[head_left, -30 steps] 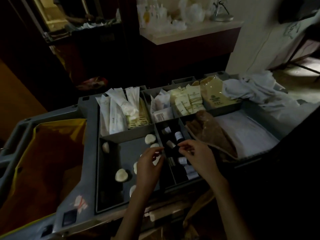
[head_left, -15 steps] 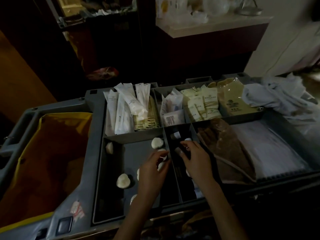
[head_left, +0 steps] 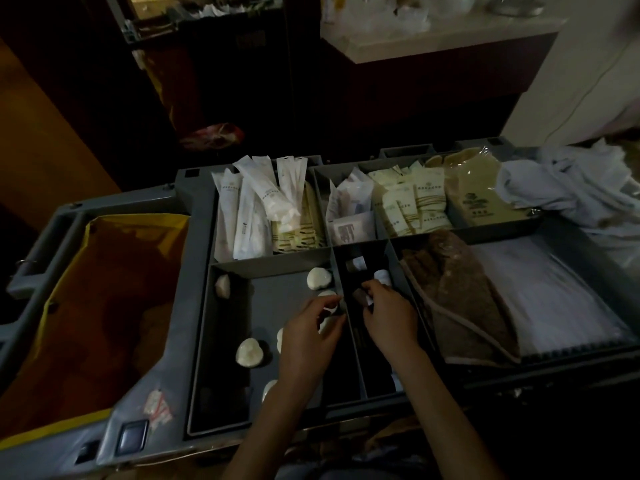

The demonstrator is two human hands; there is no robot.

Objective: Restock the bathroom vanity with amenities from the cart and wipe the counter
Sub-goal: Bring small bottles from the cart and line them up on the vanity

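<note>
This looks like a hotel guest room mid-service, near the bathroom. A grey housekeeping cart (head_left: pixel 194 188) stands in front of me, its top tray split into compartments stocked with single-use amenities: long white sachets (head_left: pixel 242 209), cream printed packets (head_left: pixel 408 206), round wrapped soaps (head_left: pixel 249 353) and small bottles (head_left: pixel 381 277). A yellow bag (head_left: pixel 86 271) hangs at one end and crumpled white linen (head_left: pixel 571 188) is heaped at the other. Behind is a pale vanity counter (head_left: pixel 433 39) crowded with toiletries.

small dark bottles (head_left: pixel 356 265) lie in a narrow cart compartment (head_left: pixel 358 368).
</note>
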